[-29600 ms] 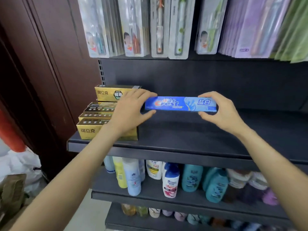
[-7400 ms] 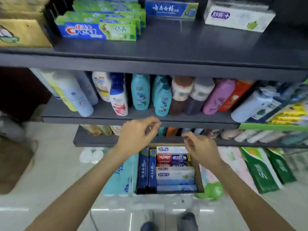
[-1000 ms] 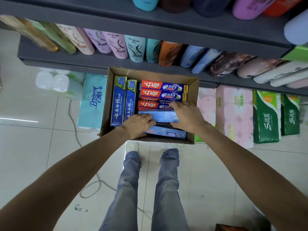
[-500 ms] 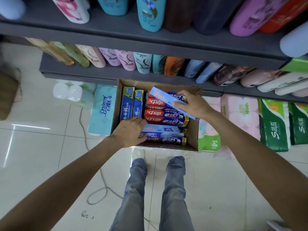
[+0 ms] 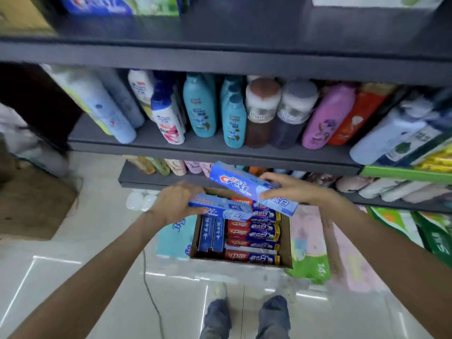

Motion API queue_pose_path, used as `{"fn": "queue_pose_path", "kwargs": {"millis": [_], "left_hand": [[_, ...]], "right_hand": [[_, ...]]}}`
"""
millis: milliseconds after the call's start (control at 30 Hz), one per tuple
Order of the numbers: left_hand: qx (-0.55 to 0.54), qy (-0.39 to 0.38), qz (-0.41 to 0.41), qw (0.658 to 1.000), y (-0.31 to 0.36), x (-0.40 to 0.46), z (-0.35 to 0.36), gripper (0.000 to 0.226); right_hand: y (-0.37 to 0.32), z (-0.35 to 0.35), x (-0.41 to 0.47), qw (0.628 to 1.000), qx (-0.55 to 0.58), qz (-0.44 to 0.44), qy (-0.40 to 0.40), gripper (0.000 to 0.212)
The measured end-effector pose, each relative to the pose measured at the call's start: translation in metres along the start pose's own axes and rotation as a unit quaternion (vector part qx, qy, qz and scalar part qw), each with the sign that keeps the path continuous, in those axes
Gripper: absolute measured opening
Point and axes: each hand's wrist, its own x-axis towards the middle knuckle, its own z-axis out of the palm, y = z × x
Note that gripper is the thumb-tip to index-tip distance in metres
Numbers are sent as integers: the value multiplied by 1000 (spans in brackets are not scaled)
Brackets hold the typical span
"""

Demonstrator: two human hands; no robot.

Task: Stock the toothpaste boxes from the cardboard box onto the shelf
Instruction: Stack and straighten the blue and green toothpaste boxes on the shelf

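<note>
Bottom centre of frame: the person's two shoes (image 5: 247,293) and dark trouser legs stand on pale floor tiles (image 5: 73,277). Both bare forearms reach up from the lower corners toward mid-frame.

Left hand (image 5: 177,203), centre-left, is closed around one end of a blue toothpaste box (image 5: 225,208), which lies near level. Right hand (image 5: 289,189), centre-right, grips a second blue box, the Crest box (image 5: 247,185), tilted with its left end higher. Both boxes are held in the air over the cardboard box (image 5: 285,241).

The cardboard box sits open on the floor, centre frame. Inside: two dark blue cartons (image 5: 211,232) on the left running lengthwise, red-and-blue cartons (image 5: 252,237) stacked crosswise on the right.

Left of the box, a light blue tissue pack (image 5: 173,237). Right of it, pink and green packs, blurred.

Beyond, a dark shelf (image 5: 220,149) carries bottles (image 5: 200,108), teal, brown, purple and orange. A lower shelf behind the hands holds more bottles, partly hidden.

Top of frame: the upper shelf (image 5: 220,62); toothpaste boxes already stand at its upper left (image 5: 119,4), blurred.
</note>
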Motion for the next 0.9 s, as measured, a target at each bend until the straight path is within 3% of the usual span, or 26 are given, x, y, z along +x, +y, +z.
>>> {"fn": "queue_pose_path", "kwargs": {"millis": [100, 200, 333, 500, 633, 733, 900], "left_hand": [[33, 88, 64, 994, 0, -2, -52, 60], [60, 170, 115, 977, -1, -4, -99, 59], [78, 266, 146, 950, -3, -6, -156, 53], [51, 368, 147, 917, -6, -1, -216, 57], [13, 406, 142, 903, -10, 10, -246, 58], [-30, 411, 118, 904, -12, 23, -258, 60], [-134, 379, 90, 911, -18, 47, -262, 60]], "right_hand": [[-37, -16, -24, 997, -50, -49, 31, 30], [-77, -29, -51, 980, -118, -113, 117, 37], [-121, -35, -75, 937, -46, -207, 277, 46], [-175, -56, -90, 892, 10, -280, 354, 43], [-218, -95, -95, 873, -54, -288, 389, 40], [-246, -134, -85, 866, -137, -247, 413, 34], [-272, -170, -51, 889, -166, -207, 374, 30]]}}
